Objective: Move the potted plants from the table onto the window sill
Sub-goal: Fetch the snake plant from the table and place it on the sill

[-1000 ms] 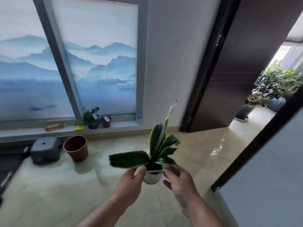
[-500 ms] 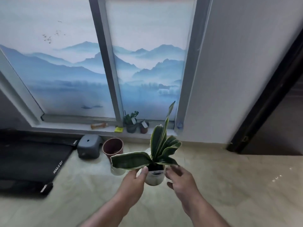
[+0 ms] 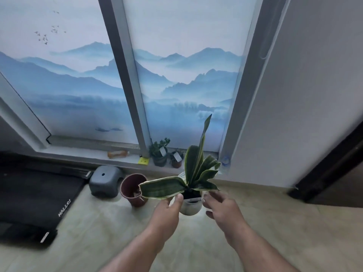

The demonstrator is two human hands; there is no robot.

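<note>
A black mat (image 3: 33, 201) printed with "HALLO!" lies on the floor at the far left, below the window sill (image 3: 82, 154). Next to it sits a grey plastic stool (image 3: 106, 180), and just right of that an empty brown pot (image 3: 133, 189) stands on the pale floor. On the sill above rest an orange bottle (image 3: 117, 154) lying on its side, a yellow tag (image 3: 143, 160), then two small potted plants (image 3: 160, 154) with white labels, side by side near the window's middle post. In front of these, held up over the floor, is the white-potted snake plant (image 3: 191, 203), its striped leaves spreading left and upward. The left hand (image 3: 167, 214) grips the pot's left side, thumb at the rim. The right hand (image 3: 224, 211) cups the right side, fingers loosely spread against it.
</note>
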